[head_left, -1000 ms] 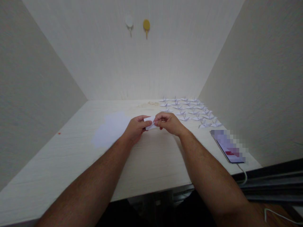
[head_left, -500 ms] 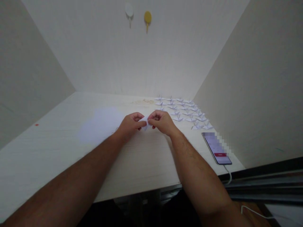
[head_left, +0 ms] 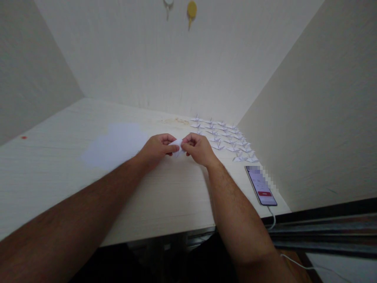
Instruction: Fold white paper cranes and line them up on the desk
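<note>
A small folded piece of white paper (head_left: 178, 144) is pinched between my two hands, just above the table (head_left: 165, 196). My left hand (head_left: 159, 146) grips its left side, thumb on the near face. On the other side, my right hand (head_left: 198, 147) has thumb and fingertips closed on the paper's right edge. The fingers cover much of it, so its exact folded shape is hard to make out. Beyond my right hand stand several rows of white origami cranes (head_left: 216, 139).
White paper sheets (head_left: 118, 143) lie left of my hands. A phone (head_left: 260, 186) with a cable (head_left: 272, 220) rests near the right edge. Walls enclose the table's back and sides. A yellow hook (head_left: 192, 10) and a white hook (head_left: 168, 4) are on the back wall.
The camera view has shifted and tilted a little, so the hooks sit higher and the phone further left. Both hands still hold the paper, with the fingers only slightly moved.
</note>
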Tool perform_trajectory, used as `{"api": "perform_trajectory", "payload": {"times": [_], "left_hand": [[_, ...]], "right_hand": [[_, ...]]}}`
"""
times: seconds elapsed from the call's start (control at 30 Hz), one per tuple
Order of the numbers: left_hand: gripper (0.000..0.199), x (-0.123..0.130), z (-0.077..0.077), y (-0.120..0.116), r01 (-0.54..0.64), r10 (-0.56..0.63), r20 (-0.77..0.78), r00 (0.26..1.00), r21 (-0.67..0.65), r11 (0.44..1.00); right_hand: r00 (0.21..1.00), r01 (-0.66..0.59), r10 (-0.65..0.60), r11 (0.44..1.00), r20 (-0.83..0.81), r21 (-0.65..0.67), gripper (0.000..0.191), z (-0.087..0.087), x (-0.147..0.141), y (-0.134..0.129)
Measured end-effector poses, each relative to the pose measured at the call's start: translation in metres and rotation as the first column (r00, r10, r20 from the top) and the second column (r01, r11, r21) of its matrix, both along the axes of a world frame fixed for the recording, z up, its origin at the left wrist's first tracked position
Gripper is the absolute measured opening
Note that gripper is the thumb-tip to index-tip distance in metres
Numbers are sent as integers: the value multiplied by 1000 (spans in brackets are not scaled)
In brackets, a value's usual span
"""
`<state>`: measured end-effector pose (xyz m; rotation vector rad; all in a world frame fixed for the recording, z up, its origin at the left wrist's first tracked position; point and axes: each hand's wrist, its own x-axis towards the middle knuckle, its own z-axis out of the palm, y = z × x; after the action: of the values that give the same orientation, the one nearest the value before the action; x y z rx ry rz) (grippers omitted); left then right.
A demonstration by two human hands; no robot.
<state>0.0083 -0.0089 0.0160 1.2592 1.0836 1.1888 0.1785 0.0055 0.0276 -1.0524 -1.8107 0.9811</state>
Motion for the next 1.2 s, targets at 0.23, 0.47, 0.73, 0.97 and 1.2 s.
{"api": "perform_trajectory", "payload": {"times": [0.23,0.47,0.73,0.97,1.2], "left_hand": [[23,-1,-2,1,41,-41,-11,999,-6,999],[15,3,5,-5,-44,43,-118,992,-9,999],[14,0,7,-5,-36,39,-258,965,13,999],[11,2,14,-11,-2,10,-343,939,24,1000],[15,4,11,-9,-65,61,-296,953,-5,998]], "right_hand": [[998,33,-37,997,49,75,11,-2,0,1],[995,25,-38,992,97,125,11,-2,0,0],[994,30,-42,992,100,121,9,-3,-2,-1],[993,54,-65,992,97,113,7,-2,-2,-1],[989,76,-81,996,-121,-43,20,-5,-8,0]]}}
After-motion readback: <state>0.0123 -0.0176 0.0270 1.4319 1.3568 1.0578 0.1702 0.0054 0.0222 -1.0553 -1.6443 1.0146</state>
